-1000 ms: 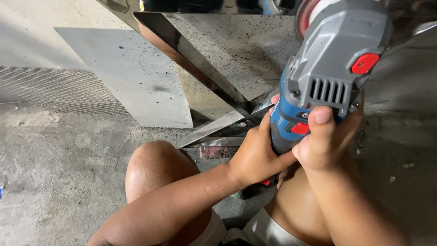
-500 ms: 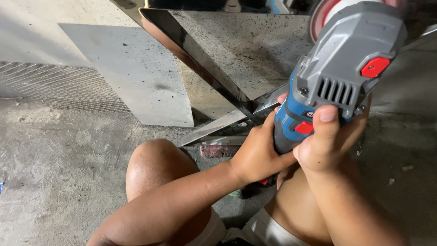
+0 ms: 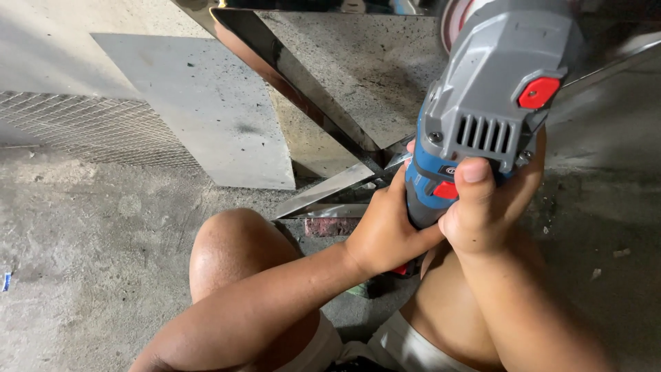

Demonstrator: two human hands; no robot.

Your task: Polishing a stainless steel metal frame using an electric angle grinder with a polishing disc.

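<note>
Flat grey metal sheet (image 3: 200,110) on concrete floor (image 3: 82,255), wire mesh panel (image 3: 89,127) beside it

The front of the grey and blue angle grinder (image 3: 492,103) runs off the far edge, so only a sliver of its reddish disc (image 3: 454,21) shows and where the disc meets the metal cannot be told. The grinder's lower body is hidden inside the left hand (image 3: 385,231) and right hand (image 3: 485,213), and the left fingers wrap out of sight behind it. The shiny metal frame (image 3: 303,83) is cut off at the far edge and passes behind the tool, while both forearms and the knees leave the near edge.
</note>
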